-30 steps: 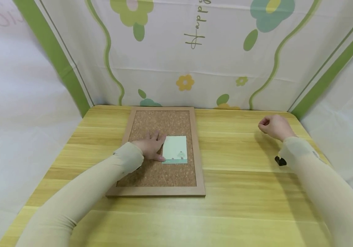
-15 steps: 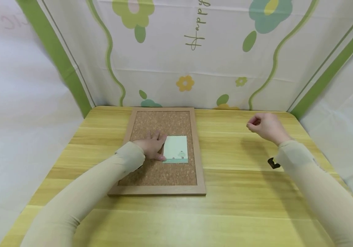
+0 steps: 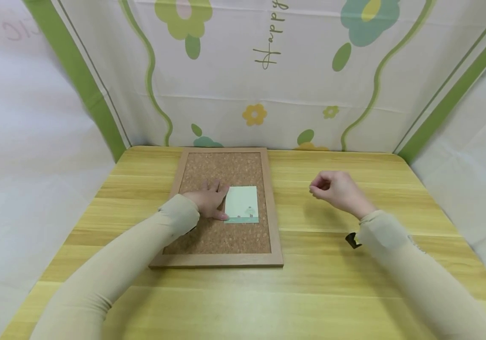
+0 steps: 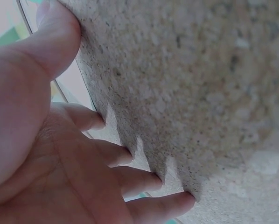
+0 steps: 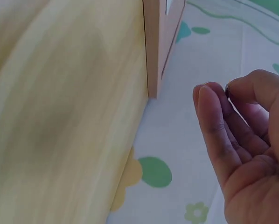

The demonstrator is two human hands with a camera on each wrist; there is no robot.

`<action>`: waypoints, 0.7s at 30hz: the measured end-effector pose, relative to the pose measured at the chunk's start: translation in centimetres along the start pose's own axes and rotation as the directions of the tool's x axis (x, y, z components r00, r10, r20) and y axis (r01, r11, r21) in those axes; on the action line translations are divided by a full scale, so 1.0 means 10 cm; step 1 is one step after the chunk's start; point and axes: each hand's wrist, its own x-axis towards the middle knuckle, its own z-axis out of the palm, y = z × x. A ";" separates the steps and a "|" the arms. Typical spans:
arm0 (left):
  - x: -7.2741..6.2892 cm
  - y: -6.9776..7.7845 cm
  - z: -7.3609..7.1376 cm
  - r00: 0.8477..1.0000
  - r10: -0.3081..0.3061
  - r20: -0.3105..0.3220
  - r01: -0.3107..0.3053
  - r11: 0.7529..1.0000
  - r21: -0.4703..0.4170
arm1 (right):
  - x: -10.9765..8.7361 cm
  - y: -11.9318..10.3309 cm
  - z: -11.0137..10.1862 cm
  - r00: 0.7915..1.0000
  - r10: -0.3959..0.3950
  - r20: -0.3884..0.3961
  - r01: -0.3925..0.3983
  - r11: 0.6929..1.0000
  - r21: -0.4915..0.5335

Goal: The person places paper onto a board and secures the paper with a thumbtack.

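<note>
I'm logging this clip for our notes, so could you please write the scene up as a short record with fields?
Surface: wooden table
Board: cork board in a wooden frame, lying flat
Card: pale green card on the cork
Left hand: left hand, fingers flat on the cork, touching the card's left edge
Right hand: right hand, raised over the table right of the board, fingertips pinched together; anything held is too small to tell
Backdrop: flowered cloth
</note>
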 end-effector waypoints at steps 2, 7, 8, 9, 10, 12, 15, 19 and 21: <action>0.00 0.00 0.00 1.000 -0.003 0.001 0.003 1.000 -0.001 | -0.01 -0.04 0.08 1.000 -0.017 0.010 0.016 0.999 0.042; 0.02 0.00 0.01 1.000 -0.010 0.006 0.010 1.000 0.000 | -0.04 -0.15 0.22 0.998 0.000 0.055 -0.007 0.992 0.127; 0.02 0.00 0.01 1.000 -0.011 0.006 0.011 1.000 -0.002 | -0.05 -0.17 0.24 0.998 0.013 0.066 -0.022 0.990 0.138; 0.02 0.00 0.01 1.000 -0.010 0.007 0.010 1.000 -0.003 | -0.05 -0.19 0.26 0.997 0.028 0.077 -0.039 0.989 0.146; 0.03 0.00 0.01 1.000 -0.011 0.007 0.011 1.000 -0.001 | -0.05 -0.21 0.28 0.995 0.040 0.089 -0.054 0.986 0.157; 0.03 0.00 0.01 1.000 -0.013 0.007 0.013 1.000 0.003 | -0.05 -0.25 0.31 0.992 0.064 0.105 -0.082 0.982 0.172; 0.03 -0.01 0.01 1.000 -0.012 0.005 0.012 1.000 0.003 | -0.06 -0.32 0.37 0.989 0.076 0.129 -0.102 0.973 0.205; 0.02 -0.01 0.01 1.000 -0.002 -0.001 0.002 1.000 -0.004 | -0.06 -0.41 0.43 0.984 0.082 0.158 -0.117 0.965 0.233; 0.03 -0.02 0.01 1.000 0.002 0.000 -0.002 1.000 -0.009 | -0.05 -0.45 0.46 0.984 0.078 0.163 -0.115 0.966 0.233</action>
